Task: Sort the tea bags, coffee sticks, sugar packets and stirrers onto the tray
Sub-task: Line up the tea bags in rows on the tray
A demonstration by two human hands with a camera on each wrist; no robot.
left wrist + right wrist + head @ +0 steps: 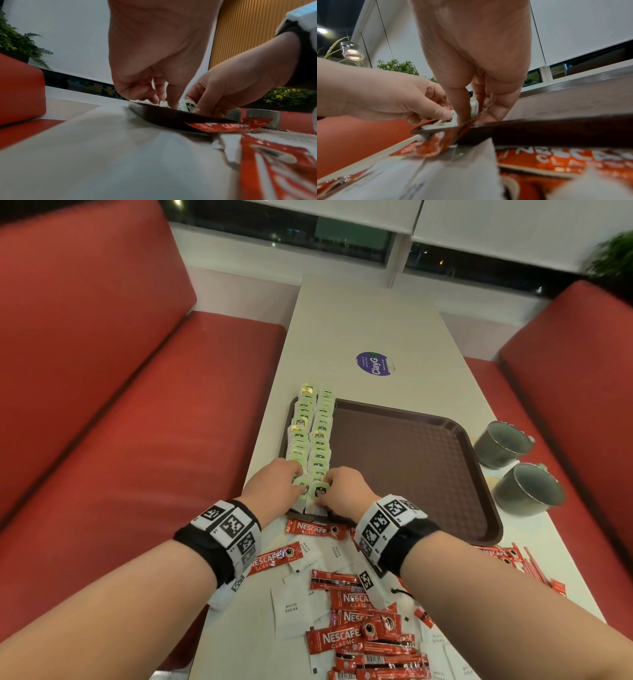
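Observation:
A brown tray (411,460) lies on the pale table. Two rows of green-labelled tea bags (311,426) run along its left edge. At the near end of the left row, my left hand (297,481) pinches a green-labelled tea bag (301,486). My right hand (325,491) pinches a black-labelled tea bag (320,491) at the near end of the right row. The left wrist view shows that tea bag (189,106) upright behind the tray's rim (163,115). In the right wrist view a tea bag (473,106) sits between my right thumb and fingers (496,106).
Red coffee sticks (346,638) and white sugar packets (291,611) lie scattered on the table under my wrists. More red sticks (503,554) lie right of the tray. Two grey cups (503,443) (527,491) stand at the right edge. Red benches flank the table.

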